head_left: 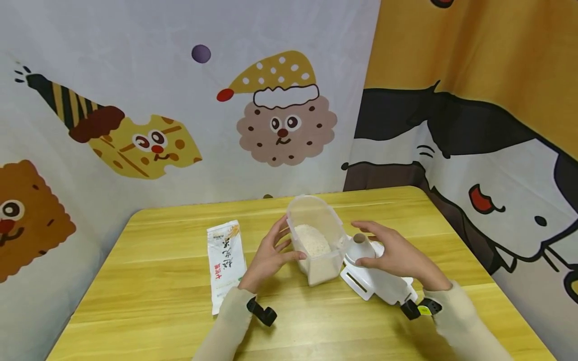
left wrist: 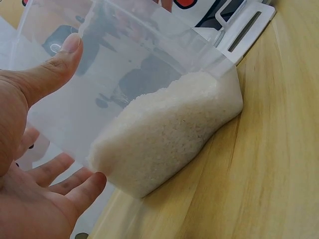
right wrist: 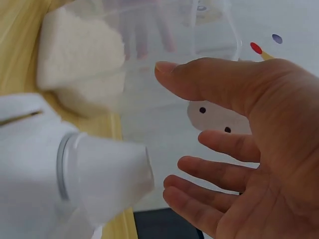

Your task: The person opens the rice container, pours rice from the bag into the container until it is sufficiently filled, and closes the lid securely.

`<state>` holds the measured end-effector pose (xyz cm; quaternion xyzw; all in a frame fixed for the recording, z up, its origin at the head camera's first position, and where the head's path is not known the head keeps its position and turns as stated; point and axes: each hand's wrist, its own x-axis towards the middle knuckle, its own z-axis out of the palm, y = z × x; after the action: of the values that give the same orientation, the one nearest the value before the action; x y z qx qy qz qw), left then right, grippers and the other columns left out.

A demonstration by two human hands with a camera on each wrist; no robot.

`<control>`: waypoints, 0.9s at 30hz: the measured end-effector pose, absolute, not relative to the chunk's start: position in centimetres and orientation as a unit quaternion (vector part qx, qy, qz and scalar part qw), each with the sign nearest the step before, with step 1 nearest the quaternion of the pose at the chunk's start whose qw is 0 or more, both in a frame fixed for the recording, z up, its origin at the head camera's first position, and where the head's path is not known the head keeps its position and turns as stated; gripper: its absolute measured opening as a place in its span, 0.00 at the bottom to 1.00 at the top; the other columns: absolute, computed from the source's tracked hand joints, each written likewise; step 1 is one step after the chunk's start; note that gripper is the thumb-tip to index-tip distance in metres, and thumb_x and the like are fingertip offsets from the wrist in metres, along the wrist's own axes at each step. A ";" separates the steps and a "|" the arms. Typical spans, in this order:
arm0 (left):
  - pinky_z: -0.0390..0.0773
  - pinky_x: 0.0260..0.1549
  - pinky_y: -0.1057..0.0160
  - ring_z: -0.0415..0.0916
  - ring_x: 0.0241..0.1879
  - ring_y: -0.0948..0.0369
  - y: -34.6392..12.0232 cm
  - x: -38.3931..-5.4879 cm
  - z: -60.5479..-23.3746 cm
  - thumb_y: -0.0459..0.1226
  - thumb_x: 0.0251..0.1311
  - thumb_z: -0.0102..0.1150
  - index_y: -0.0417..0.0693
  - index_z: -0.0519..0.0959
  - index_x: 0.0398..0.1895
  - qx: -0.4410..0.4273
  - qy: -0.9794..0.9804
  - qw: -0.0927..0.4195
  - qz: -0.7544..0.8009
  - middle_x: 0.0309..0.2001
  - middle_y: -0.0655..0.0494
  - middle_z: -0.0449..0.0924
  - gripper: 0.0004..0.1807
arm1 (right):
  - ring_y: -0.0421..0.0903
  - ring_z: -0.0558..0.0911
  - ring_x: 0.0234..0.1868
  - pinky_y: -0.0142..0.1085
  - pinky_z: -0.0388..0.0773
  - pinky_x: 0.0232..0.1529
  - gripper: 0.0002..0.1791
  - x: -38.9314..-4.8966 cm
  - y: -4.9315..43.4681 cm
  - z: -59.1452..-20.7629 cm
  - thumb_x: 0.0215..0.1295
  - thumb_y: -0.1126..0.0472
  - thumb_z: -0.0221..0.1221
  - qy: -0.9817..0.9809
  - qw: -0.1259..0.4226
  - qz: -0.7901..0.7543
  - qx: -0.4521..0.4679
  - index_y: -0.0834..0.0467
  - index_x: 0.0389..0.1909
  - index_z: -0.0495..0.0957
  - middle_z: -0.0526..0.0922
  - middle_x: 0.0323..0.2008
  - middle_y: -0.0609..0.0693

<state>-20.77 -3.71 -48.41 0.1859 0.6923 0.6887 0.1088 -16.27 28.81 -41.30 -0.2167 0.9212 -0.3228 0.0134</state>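
A clear plastic container [head_left: 316,228], part-filled with white rice [left wrist: 164,124], stands on the table. My left hand [head_left: 271,255] is at its left side, fingers spread and thumb along the near wall, fingertips right at the plastic. To the container's right lies a white plastic piece [head_left: 379,281] with a slot and a cone-shaped spout [right wrist: 112,169]. My right hand [head_left: 397,250] is spread around this spout; in the right wrist view its fingertips stand apart from the spout, with nothing between them and the thumb.
A white packet [head_left: 226,265] with dark and red lettering lies left of my left forearm. The wooden table [head_left: 158,281] meets a printed curtain [head_left: 171,30] at the back and right. Both wrists wear black straps with small cameras.
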 end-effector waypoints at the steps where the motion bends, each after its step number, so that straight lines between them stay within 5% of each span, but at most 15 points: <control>1: 0.66 0.76 0.46 0.58 0.78 0.51 -3.7 -20.8 -48.4 0.40 0.52 0.79 0.72 0.53 0.81 0.188 0.692 0.108 0.689 0.81 0.55 0.54 0.57 | 0.60 0.75 0.69 0.55 0.78 0.66 0.46 -16.1 29.0 -41.3 0.56 0.53 0.76 0.924 0.013 -0.316 -0.214 0.55 0.74 0.66 0.73 0.71 0.55; 6: 0.64 0.77 0.45 0.57 0.78 0.50 -3.7 -20.8 -48.4 0.39 0.53 0.78 0.64 0.51 0.83 0.186 0.691 0.111 0.689 0.81 0.54 0.54 0.58 | 0.63 0.77 0.65 0.58 0.79 0.63 0.43 -15.4 30.1 -41.3 0.57 0.54 0.76 0.937 0.022 -0.291 -0.192 0.58 0.72 0.69 0.76 0.68 0.57; 16: 0.65 0.77 0.46 0.58 0.78 0.52 -3.7 -20.8 -48.5 0.35 0.53 0.78 0.73 0.53 0.81 0.176 0.687 0.114 0.696 0.80 0.52 0.57 0.57 | 0.59 0.84 0.54 0.52 0.86 0.51 0.36 -14.6 31.5 -41.8 0.56 0.57 0.75 0.951 0.066 -0.254 -0.160 0.66 0.64 0.76 0.82 0.60 0.63; 27: 0.65 0.77 0.47 0.59 0.77 0.54 -3.7 -20.8 -48.5 0.34 0.53 0.78 0.76 0.54 0.80 0.174 0.692 0.114 0.692 0.80 0.53 0.58 0.56 | 0.38 0.79 0.35 0.28 0.77 0.29 0.25 -13.6 31.7 -42.5 0.55 0.59 0.75 0.964 0.111 -0.195 -0.143 0.64 0.53 0.84 0.85 0.35 0.44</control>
<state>-20.76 -3.72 -48.48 0.1741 0.6917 0.6915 0.1142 -13.63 31.72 -42.48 -0.1425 0.9641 -0.1950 0.1106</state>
